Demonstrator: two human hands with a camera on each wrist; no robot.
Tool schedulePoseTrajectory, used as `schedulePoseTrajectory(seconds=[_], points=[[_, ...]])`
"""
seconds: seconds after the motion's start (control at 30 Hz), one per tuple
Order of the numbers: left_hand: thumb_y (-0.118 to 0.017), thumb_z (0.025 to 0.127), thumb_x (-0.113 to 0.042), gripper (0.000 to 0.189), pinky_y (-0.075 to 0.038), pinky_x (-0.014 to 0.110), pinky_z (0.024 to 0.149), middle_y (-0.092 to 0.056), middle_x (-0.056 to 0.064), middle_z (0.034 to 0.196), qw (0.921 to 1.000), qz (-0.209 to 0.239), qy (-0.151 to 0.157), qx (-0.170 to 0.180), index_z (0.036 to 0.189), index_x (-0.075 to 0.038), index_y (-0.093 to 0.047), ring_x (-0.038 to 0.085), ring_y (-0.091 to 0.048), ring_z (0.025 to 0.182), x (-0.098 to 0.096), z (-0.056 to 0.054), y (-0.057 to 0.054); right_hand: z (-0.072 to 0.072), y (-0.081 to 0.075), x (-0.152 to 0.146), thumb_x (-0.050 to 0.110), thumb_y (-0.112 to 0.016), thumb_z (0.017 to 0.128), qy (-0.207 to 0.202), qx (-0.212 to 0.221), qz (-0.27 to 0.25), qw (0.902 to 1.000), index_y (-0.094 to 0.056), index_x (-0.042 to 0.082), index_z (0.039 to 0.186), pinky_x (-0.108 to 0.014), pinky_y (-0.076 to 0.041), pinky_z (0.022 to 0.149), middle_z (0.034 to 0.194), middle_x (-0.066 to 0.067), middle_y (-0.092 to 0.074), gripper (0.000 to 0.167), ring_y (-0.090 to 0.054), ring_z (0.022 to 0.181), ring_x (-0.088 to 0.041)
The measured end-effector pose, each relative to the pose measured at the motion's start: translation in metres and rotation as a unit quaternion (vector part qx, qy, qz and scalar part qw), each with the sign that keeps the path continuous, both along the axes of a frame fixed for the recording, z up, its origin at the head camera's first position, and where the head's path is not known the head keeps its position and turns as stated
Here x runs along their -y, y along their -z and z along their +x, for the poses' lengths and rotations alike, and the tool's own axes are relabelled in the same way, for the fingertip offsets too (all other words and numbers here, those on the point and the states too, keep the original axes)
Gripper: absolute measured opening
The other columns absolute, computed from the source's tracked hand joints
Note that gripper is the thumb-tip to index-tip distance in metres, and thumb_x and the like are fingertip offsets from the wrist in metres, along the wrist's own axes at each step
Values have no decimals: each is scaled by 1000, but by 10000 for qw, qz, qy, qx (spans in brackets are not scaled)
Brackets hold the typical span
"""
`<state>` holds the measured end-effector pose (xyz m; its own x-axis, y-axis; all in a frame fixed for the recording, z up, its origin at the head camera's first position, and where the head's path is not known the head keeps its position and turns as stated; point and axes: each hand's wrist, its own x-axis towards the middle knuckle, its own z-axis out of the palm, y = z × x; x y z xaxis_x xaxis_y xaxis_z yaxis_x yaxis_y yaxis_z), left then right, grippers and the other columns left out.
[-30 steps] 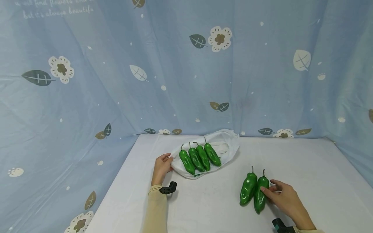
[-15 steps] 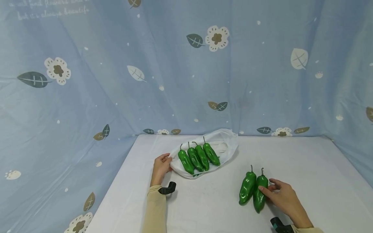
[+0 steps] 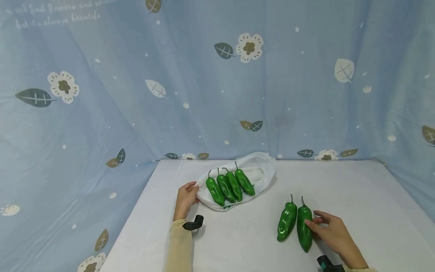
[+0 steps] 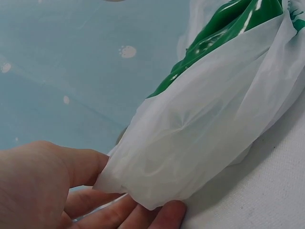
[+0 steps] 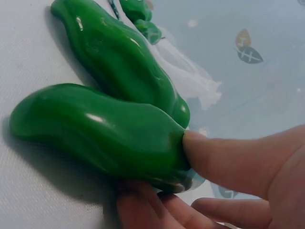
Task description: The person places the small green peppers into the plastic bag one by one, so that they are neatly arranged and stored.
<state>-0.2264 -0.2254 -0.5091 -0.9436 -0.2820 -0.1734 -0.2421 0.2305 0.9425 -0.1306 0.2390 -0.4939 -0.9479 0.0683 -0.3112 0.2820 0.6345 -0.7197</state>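
On the left of the table, my left hand [image 3: 185, 197] pinches the near-left edge of a thin white plastic bag [image 3: 264, 174]. Several glossy green peppers [image 3: 233, 186] lie side by side on the bag, their stems pointing away. The left wrist view shows the thumb above the bag's edge and the fingers [image 4: 107, 214] below it. On the right, my right hand [image 3: 329, 229] holds a green pepper [image 3: 304, 229] from its right side, thumb on top and fingers underneath. Just left of it lies another green pepper [image 3: 287, 222], with a narrow gap between their lower ends.
A white cloth [image 3: 234, 241] covers the table. Behind and to the left hangs a blue curtain [image 3: 190, 124] printed with leaves and flowers. Each wrist wears a small black camera, such as the left one [image 3: 193, 223].
The pepper in my right hand has turned slightly, its lower tip swinging right, away from the neighbouring pepper. The left hand keeps its hold on the bag. The head view has shifted a little.
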Motion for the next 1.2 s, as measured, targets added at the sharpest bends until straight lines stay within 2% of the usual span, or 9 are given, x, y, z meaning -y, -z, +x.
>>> schedulePoseTrajectory(seconds=[0.07,0.33,0.5,0.67,0.97,1.2], points=[[-58,104,-19,41,-63,30,76,-67,26,132,10000,-19,-12,-15,142,-1,-59,24,-71,102,1,0,0,0,1,0,50,-71,94,29,-16,-88,10000,-43,-16,145,-47,-63,83,125,-35,-64,88,-70,106,-37],[-59,104,-20,42,-63,30,77,-67,25,132,10000,56,-16,14,142,-2,-59,23,-71,101,2,0,-1,0,0,-1,42,-71,96,62,-252,-154,9995,-48,-15,143,-43,-63,82,128,-35,-62,77,-68,112,-41],[-58,104,-20,42,-63,30,77,-67,25,132,10000,48,-32,36,142,-2,-59,23,-70,102,2,1,-2,-1,1,-1,35,-71,97,171,-194,-466,9986,-49,-16,142,-36,-64,76,130,-37,-60,71,-75,100,-29],[-58,104,-21,42,-63,30,78,-67,24,133,10000,66,-14,23,143,-3,-59,20,-71,99,2,1,-3,-1,0,-2,30,-65,101,283,-147,-647,9974,-49,-15,143,-33,-64,73,132,-37,-58,64,-74,94,-22],[-58,104,-19,42,-63,29,77,-67,25,132,9998,188,-28,-3,142,-1,-59,19,-70,98,0,2,-1,2,3,-7,24,-60,105,494,-155,-901,9946,-46,-16,145,-33,-65,74,139,-42,-50,59,-73,100,-27],[-58,104,-19,42,-63,30,78,-67,25,131,9999,160,4,-4,142,-1,-59,20,-70,98,1,0,2,0,0,-7,26,-58,106,620,-294,-978,9928,-46,-14,147,-31,-64,75,147,-41,-47,58,-72,102,-22]])
